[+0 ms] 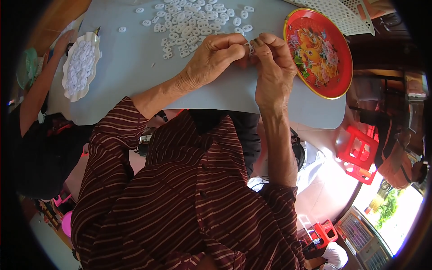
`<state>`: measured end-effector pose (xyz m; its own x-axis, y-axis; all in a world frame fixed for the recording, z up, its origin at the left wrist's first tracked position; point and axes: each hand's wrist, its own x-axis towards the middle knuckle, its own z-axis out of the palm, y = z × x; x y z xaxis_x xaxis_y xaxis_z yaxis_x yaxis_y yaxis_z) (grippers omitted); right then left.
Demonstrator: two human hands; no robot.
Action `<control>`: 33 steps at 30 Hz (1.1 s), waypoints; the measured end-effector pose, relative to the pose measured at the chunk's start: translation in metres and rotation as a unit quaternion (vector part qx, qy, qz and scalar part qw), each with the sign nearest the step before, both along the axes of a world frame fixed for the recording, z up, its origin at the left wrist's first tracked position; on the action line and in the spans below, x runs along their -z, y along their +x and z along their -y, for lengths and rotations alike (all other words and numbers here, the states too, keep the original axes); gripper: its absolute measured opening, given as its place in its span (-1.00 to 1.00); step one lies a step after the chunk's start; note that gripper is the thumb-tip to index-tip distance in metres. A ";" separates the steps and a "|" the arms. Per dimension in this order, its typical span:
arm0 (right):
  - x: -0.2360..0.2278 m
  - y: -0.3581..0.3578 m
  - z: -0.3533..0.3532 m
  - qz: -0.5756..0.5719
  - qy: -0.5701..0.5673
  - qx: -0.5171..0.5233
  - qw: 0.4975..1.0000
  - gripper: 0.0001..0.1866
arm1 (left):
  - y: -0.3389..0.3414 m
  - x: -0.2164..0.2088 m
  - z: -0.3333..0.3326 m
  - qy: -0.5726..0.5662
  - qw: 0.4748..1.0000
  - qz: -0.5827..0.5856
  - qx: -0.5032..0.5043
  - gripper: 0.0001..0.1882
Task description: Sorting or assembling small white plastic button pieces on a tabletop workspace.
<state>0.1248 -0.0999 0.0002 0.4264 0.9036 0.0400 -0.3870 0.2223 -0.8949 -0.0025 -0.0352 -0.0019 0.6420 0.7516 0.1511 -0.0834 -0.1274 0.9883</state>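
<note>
From the head view, you've got both hands together above the pale blue-grey tabletop [135, 76], just short of the pile of small white oval plastic pieces with two holes [193, 22]. There's the tiny white plastic part [250, 47], right between your fingertips! Your left hand [212, 60] comes in with its thumb and index finger pressed together, pinching from the left; the other left fingers curl underneath. Your right hand [275, 72] meets it, thumb and index finger pinching from the right, its other fingers bent. Much of that part is covered by your fingers, so you can't tell which way it faces.

Close by your right hand lies the round red tray with a gold rim and a floral print [343, 67], and beyond it the white perforated plastic basket [337, 15]. Over on your left sits the white wavy-edged dish [75, 97], heaped with small white pieces [81, 67], a co-worker's hand [65, 39] near its far end.
</note>
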 end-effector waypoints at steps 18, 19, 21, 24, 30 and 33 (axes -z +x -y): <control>-0.003 0.016 0.004 0.089 -0.070 -0.067 0.991 -0.84 | -0.001 -0.001 0.000 0.024 1.000 -0.011 0.012 -0.80; -0.003 0.017 0.004 0.087 -0.068 -0.077 0.991 -0.83 | -0.001 -0.001 0.000 0.034 0.999 -0.012 0.013 -0.81; -0.002 0.017 0.004 0.084 -0.067 -0.087 0.990 -0.82 | -0.001 0.003 0.000 0.032 0.999 -0.011 0.015 -0.81; -0.003 0.016 0.003 0.120 -0.070 -0.076 0.987 -0.79 | -0.001 -0.002 0.001 0.058 0.998 -0.011 0.014 -0.82; 0.001 0.017 0.003 0.086 -0.054 -0.075 0.992 -0.78 | 0.000 -0.006 -0.001 0.031 0.999 -0.029 0.009 -0.83; -0.005 0.016 0.005 0.064 -0.047 -0.101 0.992 -0.79 | -0.002 -0.007 -0.003 -0.019 0.999 0.000 0.030 -0.83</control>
<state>0.1407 -0.1048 0.0052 0.2322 0.9727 -0.0052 -0.2966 0.0657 -0.9528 -0.0044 -0.0326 0.0053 0.6867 0.7163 0.1239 -0.0906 -0.0847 0.9923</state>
